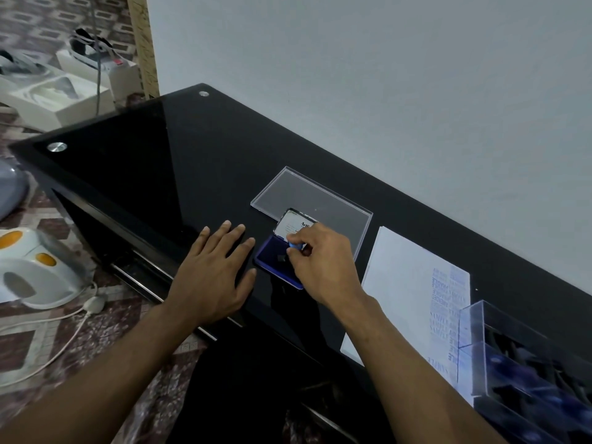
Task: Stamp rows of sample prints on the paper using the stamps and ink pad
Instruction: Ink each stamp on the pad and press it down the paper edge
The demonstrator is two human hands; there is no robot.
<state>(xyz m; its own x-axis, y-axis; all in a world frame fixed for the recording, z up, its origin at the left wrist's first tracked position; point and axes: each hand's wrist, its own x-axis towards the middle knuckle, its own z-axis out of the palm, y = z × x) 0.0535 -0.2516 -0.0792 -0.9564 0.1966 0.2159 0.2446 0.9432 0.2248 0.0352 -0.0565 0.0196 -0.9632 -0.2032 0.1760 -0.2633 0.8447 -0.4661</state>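
Note:
An open blue ink pad (272,256) lies on the black glass table (144,174), its lid (293,224) raised at the back. My right hand (323,264) pinches a small light-blue stamp (294,246) just over the pad; whether the stamp touches the ink is hidden. My left hand (213,274) rests flat on the table, fingers spread, just left of the pad. A white paper (407,283) lies to the right with rows of blue prints along its right side.
A clear plastic lid (307,193) lies flat behind the ink pad. A clear box (512,363) holding several dark stamps stands at the lower right, overlapping the paper. The wall runs close behind the table. White appliances and cables sit on the floor at left.

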